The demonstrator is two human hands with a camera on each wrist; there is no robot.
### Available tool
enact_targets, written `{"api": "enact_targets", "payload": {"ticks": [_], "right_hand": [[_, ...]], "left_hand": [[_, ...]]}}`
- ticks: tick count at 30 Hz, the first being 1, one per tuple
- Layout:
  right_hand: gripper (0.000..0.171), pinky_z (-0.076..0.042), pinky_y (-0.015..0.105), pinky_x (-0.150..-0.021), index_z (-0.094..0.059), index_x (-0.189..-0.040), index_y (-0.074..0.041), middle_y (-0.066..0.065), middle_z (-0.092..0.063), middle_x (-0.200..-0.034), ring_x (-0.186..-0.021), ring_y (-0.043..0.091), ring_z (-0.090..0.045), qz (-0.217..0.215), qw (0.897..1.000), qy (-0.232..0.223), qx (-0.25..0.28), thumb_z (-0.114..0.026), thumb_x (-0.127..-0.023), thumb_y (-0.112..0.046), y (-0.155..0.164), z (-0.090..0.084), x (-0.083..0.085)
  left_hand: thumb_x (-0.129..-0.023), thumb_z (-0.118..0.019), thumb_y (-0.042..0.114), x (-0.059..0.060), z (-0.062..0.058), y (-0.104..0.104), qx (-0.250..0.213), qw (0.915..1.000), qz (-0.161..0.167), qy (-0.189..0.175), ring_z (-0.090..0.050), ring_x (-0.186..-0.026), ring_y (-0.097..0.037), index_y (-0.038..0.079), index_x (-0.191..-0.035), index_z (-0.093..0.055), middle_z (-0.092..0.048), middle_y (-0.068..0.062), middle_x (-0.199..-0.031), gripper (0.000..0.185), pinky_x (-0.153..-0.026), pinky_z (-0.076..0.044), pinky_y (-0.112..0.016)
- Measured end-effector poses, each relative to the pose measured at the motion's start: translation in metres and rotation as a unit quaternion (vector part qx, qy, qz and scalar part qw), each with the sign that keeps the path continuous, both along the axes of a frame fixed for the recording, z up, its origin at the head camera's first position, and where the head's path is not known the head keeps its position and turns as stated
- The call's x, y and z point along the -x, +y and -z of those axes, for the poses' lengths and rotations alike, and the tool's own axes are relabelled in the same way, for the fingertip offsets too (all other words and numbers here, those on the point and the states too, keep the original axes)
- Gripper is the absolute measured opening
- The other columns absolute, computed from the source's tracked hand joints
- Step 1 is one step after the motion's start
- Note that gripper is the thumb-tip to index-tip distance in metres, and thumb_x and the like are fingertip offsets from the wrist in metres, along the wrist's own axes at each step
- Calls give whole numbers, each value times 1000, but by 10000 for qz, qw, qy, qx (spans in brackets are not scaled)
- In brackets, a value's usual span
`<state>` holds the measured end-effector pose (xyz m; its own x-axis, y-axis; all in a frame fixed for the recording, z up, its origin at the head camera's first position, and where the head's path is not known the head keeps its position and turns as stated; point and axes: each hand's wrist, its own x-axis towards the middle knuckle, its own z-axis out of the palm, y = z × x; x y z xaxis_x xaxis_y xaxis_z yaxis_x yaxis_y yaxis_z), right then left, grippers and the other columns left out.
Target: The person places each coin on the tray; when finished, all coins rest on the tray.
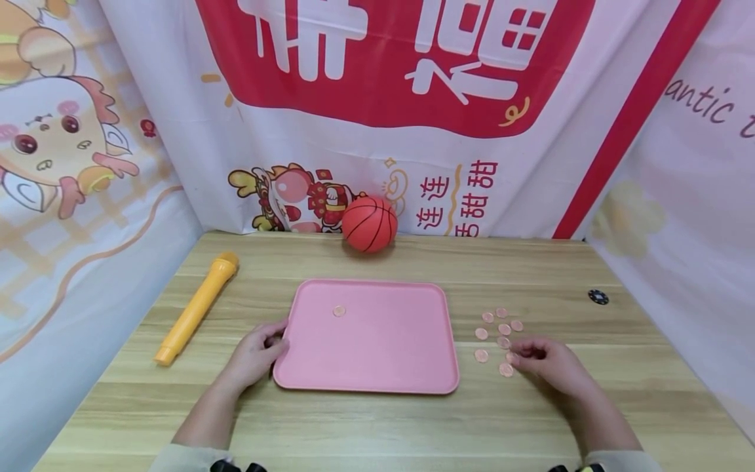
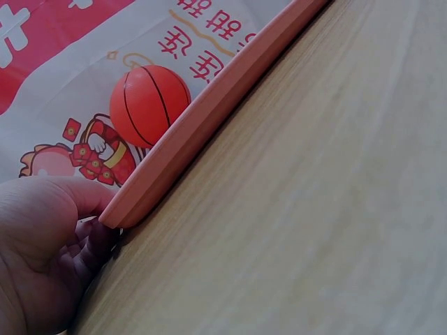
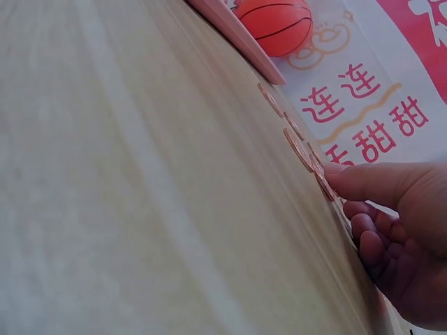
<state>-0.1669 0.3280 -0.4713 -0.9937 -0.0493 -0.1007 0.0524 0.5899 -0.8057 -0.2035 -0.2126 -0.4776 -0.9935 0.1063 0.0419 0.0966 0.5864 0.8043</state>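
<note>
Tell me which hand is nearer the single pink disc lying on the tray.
Left. The left hand holds the pink tray at its left edge, a little below and left of the disc. The right hand is off the tray's right side, among the loose discs.

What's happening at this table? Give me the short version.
A person sits at a wooden table. Their left hand grips the left edge of a pink tray, which holds one small pink disc. Their right hand is at a cluster of similar discs lying on the table right of the tray, fingertips touching the nearest ones. A yellow toy microphone, a small basketball and a black chip lie untouched.
</note>
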Motion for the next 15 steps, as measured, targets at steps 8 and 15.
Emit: {"api": "enact_targets", "payload": {"ticks": [8,15], "right_hand": [[31,-43,22,-68,-72,-106,-5,4,-66,-90,-77,7,-52,-93,9967,-3,-811,-75,-86,-28,-2,-3,2],[28,-42,25,-71,-69,-102,-6,4,-64,-92,-83,15,-51,-243,9923,-106,-1210,-74,-85,-27,-3,-7,4]], "left_hand": [[-92,-64,9,0,0,0,49,10000,4,61,-53,-90,-11,-6,-135,-54,-61,-15,-109,47,-78,-45,-20],[-92,-64,10,-1,-1,1,94,10000,-19,13,-54,-93,-14,-5,-135,-54,-61,-15,-110,47,-79,-45,-21]]}}
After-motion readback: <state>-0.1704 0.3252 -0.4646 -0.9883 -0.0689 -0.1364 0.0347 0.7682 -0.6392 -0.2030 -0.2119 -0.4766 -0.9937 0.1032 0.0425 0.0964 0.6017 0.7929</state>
